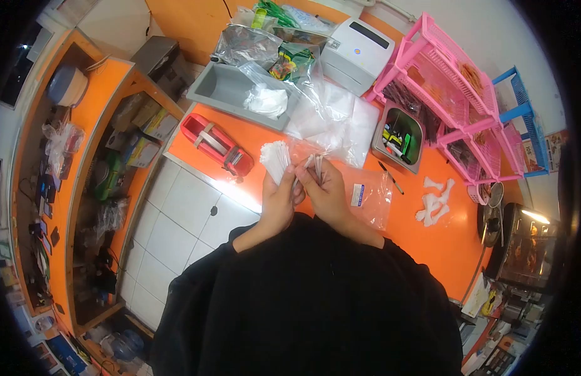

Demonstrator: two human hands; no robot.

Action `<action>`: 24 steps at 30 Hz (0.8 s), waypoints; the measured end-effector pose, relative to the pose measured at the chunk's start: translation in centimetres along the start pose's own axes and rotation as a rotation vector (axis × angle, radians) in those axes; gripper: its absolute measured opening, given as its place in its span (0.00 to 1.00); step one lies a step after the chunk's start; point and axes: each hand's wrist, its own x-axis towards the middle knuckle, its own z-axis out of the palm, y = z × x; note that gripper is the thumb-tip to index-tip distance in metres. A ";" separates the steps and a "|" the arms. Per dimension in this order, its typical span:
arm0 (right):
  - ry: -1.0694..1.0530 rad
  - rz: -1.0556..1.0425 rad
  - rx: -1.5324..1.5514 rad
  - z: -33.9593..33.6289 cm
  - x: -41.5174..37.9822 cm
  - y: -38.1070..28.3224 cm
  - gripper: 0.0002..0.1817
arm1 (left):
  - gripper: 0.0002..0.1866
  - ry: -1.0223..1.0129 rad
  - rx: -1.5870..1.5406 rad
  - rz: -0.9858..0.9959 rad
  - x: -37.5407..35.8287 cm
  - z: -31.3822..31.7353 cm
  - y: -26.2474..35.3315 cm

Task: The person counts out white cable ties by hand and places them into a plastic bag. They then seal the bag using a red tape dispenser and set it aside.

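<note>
A fanned bundle of thin white strips (276, 158) sticks up from my left hand (279, 202), whose fingers are closed around its lower end. Close beside it, my right hand (326, 193) pinches a few narrow whitish pieces (317, 164) between thumb and fingers. Their exact kind is too small to make out. Both hands are almost touching above the front edge of the orange table (450, 250). Just right of my right hand lies a clear plastic bag with a small label (358, 195). Several white pieces with flared ends (435, 203) are scattered further right.
A red tape dispenser (216, 145) stands at left, near a grey tray (215, 94) holding white material. Behind are clear plastic sheets (334, 119) and a white label printer (356, 55). A metal container of pens (400, 138), a pen (392, 178) and pink racks (453, 81) are to the right.
</note>
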 end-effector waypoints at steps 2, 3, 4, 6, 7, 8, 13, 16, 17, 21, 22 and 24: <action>0.059 0.018 0.053 0.0 0.1 0.0 0.08 | 0.09 0.066 0.073 0.002 0.1 0.6 -0.1; 0.103 0.053 0.127 -0.1 0.1 -0.3 0.09 | 0.09 0.101 0.109 0.004 0.1 0.7 0.0; 0.147 0.087 0.200 -0.4 0.2 -0.6 0.11 | 0.09 0.097 0.131 -0.016 0.2 0.5 0.1; 0.172 0.052 0.219 -2.1 0.8 0.0 0.12 | 0.09 0.085 0.174 -0.059 0.3 -0.2 0.3; 0.186 0.033 0.229 -2.9 1.0 0.1 0.13 | 0.09 0.053 0.167 -0.045 0.3 -0.3 0.3; 0.159 0.030 0.261 -3.5 1.0 0.1 0.13 | 0.09 0.022 0.161 -0.032 0.2 -0.5 0.3; 0.089 0.100 0.513 -3.5 0.4 0.8 0.13 | 0.09 -0.008 0.153 -0.008 -0.3 0.0 0.0; 0.168 0.193 0.551 -2.3 -0.2 0.3 0.13 | 0.09 0.003 0.151 0.018 -0.4 0.0 -0.1; 0.160 0.216 0.530 -2.4 -0.4 0.2 0.12 | 0.09 0.016 0.141 0.032 -0.5 0.2 -0.1; 0.156 0.223 0.361 -2.5 -0.6 -0.1 0.08 | 0.08 0.024 0.168 0.033 -0.7 0.4 0.0; 0.162 0.207 0.294 -2.4 -0.8 -0.2 0.07 | 0.08 0.004 0.168 0.021 -0.8 0.3 -0.1; 0.149 0.087 0.153 -1.9 -0.6 -0.1 0.06 | 0.08 -0.040 0.170 0.005 -0.7 0.0 0.0</action>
